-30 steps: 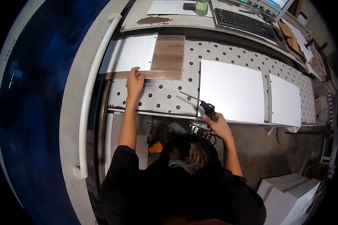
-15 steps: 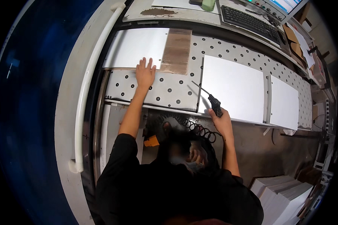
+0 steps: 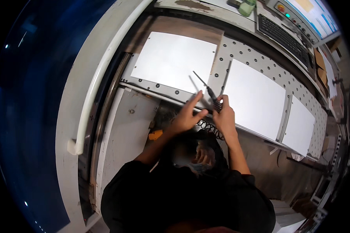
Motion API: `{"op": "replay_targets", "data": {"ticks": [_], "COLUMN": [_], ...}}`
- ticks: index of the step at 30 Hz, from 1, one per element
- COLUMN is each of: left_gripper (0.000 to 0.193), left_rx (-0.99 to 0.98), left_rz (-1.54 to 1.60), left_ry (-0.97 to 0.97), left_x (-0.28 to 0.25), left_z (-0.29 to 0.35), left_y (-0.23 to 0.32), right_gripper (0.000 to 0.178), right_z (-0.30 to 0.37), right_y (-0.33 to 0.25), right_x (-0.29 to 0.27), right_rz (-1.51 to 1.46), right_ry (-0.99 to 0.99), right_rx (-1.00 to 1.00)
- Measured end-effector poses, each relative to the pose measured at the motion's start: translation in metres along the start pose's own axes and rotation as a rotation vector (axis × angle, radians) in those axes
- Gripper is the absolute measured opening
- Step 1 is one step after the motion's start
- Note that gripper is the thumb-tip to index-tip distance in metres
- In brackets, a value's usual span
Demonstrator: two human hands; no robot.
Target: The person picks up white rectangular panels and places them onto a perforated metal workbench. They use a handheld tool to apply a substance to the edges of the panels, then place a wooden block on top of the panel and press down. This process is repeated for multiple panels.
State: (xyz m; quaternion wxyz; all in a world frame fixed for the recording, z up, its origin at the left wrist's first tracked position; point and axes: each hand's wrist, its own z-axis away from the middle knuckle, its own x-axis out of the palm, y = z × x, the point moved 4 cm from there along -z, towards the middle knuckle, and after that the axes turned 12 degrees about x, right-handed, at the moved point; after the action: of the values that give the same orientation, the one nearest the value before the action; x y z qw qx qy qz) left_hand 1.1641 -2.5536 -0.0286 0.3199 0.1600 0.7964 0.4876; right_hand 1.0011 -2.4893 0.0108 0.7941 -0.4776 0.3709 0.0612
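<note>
My right hand is wrapped round a black air blow gun, its thin nozzle pointing up and left over a white panel. A coiled black hose shows below the hands. My left hand has its fingers apart and holds nothing; its fingertips are at the panel's near right corner, and whether they touch it I cannot tell. The panel lies partly on a brown board and partly over the light worktable dotted with black studs.
Two more white panels, a large one and a smaller one, lie to the right on the table. Behind are a keyboard, a control panel with buttons and a green container. A white rail runs along the left.
The left white panel has shifted toward me and right, over the brown board's near edge. My left hand has left its surface and come close to my right hand. The view has turned somewhat.
</note>
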Motion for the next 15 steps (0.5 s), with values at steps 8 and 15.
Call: {"op": "replay_targets", "data": {"ticks": [8,15], "left_gripper": [0.057,0.031], "left_rx": [-0.22,-0.487], "left_rz": [0.316,0.135], "left_ry": [0.674,0.864], "left_x": [-0.015,-0.146], "left_z": [0.027,0.043], "left_y": [-0.013,-0.066], "right_gripper": [0.064,0.037], "right_z": [0.019,-0.012], "right_y": [-0.048,-0.02], "right_x": [0.053,0.011], "right_rz": [0.082,-0.019], "right_ry": [-0.359,-0.149], "right_rx": [-0.558,-0.392]}}
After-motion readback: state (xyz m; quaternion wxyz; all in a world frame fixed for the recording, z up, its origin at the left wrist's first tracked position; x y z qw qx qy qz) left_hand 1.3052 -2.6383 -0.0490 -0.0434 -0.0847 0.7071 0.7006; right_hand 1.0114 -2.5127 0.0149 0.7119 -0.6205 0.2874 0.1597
